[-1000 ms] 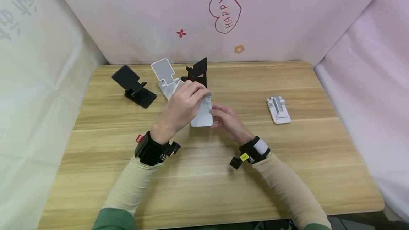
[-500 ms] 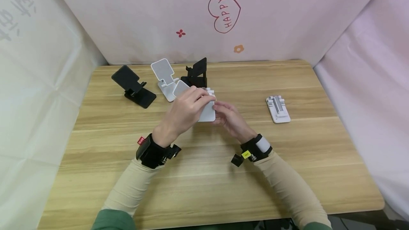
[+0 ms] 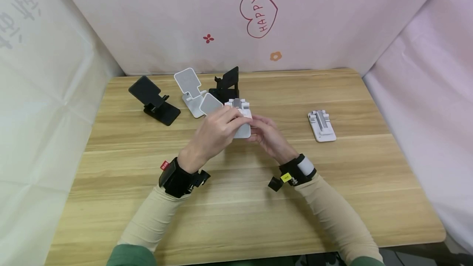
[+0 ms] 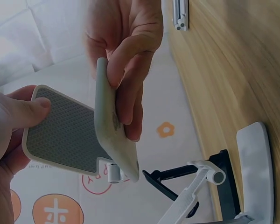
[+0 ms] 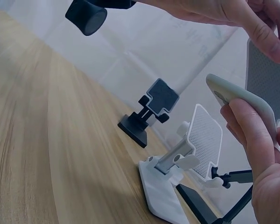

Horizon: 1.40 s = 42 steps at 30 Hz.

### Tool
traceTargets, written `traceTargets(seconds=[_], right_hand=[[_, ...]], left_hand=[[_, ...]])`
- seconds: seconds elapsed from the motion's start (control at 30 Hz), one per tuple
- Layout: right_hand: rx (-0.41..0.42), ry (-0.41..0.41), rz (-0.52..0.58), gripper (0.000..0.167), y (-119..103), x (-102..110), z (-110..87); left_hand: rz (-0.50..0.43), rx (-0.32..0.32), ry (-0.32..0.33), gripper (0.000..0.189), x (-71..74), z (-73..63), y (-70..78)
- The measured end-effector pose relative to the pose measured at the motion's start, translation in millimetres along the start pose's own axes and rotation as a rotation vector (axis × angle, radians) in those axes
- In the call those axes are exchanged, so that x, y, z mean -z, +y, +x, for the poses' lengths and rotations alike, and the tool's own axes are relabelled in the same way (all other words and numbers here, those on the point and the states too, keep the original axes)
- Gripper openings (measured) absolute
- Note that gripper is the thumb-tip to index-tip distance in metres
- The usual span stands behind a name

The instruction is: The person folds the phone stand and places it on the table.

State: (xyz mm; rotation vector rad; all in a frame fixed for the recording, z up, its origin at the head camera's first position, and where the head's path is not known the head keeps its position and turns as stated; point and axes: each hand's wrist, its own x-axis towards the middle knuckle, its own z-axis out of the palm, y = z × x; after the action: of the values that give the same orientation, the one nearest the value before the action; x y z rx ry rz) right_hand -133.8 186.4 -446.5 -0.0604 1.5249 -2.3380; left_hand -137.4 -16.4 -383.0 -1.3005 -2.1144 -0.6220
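A white folding phone stand [image 3: 242, 132] is held up between both hands, its hinge end towards the back. My left hand [image 3: 216, 128] pinches the grey-padded plate [image 4: 60, 133] at its edge, thumb on the pad. My right hand [image 3: 269, 138] grips the white base [image 4: 107, 112], with the thumb on one side and fingers along the other. The two parts stand opened at an angle in the left wrist view. In the head view, my left fingers hide much of the stand. Just behind stands another white phone stand [image 3: 210, 104], partly covered by my left hand.
At the back left stand a black phone stand [image 3: 162, 110], a white one [image 3: 187, 82] and another black one [image 3: 230, 82], close behind the hands. A folded white stand [image 3: 322, 127] lies on the wooden table [image 3: 351, 192] to the right. White cloth surrounds the table.
Both hands have shifted slightly right and away from me with the held stand. Its hinge end now shows beyond my left fingers. The other stands have stayed put.
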Motion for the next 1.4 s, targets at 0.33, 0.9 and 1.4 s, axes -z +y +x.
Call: traceTargets(seconds=[0.33, 0.9, 1.4], right_hand=[[0.019, -0.004, 0.030, 0.048, -2, 0, -0.9], [0.031, -0.007, 0.058, 0.048, -3, -1, -0.2], [0.024, -0.001, 0.031, 0.047, 0, 0, 1.6]], left_hand=[[0.017, -0.009, -0.010, 0.021, -4.0, -3.6, 2.7], [-0.019, 0.024, -0.047, 0.020, -10.2, -12.4, 2.4], [-0.050, 0.067, -0.050, 0.019, -13.8, -17.9, 0.4]])
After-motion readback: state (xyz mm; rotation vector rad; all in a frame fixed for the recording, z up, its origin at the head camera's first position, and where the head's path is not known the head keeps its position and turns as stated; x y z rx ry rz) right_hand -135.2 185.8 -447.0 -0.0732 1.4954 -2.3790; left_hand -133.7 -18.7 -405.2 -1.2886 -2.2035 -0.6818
